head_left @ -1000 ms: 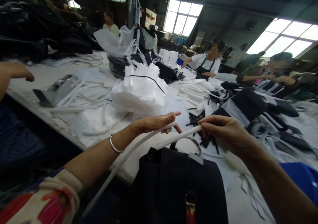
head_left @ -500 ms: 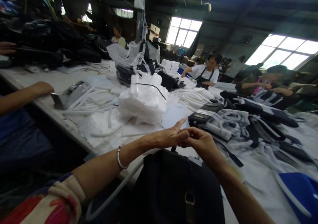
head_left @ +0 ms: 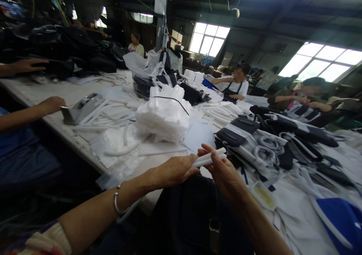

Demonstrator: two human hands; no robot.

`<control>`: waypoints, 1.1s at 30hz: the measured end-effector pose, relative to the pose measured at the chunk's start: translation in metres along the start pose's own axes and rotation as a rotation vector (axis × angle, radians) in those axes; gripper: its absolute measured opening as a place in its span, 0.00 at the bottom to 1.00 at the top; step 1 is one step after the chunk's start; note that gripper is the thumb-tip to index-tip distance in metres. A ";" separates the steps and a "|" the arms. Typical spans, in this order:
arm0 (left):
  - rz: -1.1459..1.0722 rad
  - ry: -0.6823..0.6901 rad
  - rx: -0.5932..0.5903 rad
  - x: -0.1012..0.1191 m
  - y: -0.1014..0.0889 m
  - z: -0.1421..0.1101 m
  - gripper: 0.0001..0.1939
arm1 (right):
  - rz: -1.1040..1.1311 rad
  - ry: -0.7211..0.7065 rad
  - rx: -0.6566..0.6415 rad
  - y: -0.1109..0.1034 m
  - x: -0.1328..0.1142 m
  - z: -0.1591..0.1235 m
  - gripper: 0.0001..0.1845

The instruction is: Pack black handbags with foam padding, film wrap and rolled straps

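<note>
My left hand is closed around a white foam tube, which looks folded into parallel lengths. My right hand has its thumb on top of the tube's far end and its fingers beneath, the index finger stretched away. Directly below both hands stands a dark bag with a gold-coloured buckle on its front strap. Its handle is hidden behind my hands. Under my left forearm a pale piece of tube shows in part.
Ahead lies a banded stack of white sheets. A grey tape dispenser sits left, by a co-worker's hand. Black bags are piled right, near a small tray with yellow contents and a blue item. Other people work across the table.
My hands were pinched together above the bag; now they are further apart with the white tube showing between them. My left hand has drawn back leftward. A co-worker's upper hand at left reaches further in.
</note>
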State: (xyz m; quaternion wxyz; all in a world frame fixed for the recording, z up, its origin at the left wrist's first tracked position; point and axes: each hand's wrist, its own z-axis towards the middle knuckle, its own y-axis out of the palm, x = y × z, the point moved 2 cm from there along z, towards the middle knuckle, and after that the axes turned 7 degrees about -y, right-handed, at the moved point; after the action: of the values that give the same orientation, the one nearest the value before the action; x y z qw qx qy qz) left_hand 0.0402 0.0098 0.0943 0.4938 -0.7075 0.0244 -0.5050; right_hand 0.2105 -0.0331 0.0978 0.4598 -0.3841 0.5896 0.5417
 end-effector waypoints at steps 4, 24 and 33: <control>0.001 -0.004 0.024 0.002 -0.004 0.000 0.19 | 0.003 -0.092 0.101 0.005 -0.002 0.004 0.27; -0.429 -0.117 0.086 -0.012 -0.009 -0.014 0.17 | 0.221 -0.358 0.299 -0.007 -0.012 0.025 0.17; 0.023 0.074 0.285 0.001 -0.007 -0.018 0.17 | 0.278 -0.316 0.333 -0.004 -0.017 0.021 0.15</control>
State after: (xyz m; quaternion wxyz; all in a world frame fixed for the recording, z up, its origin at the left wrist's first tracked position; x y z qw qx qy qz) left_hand 0.0240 0.0011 0.1001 0.5939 -0.6108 -0.0212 -0.5232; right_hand 0.2220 -0.0134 0.1134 0.5242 -0.1293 0.6385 0.5485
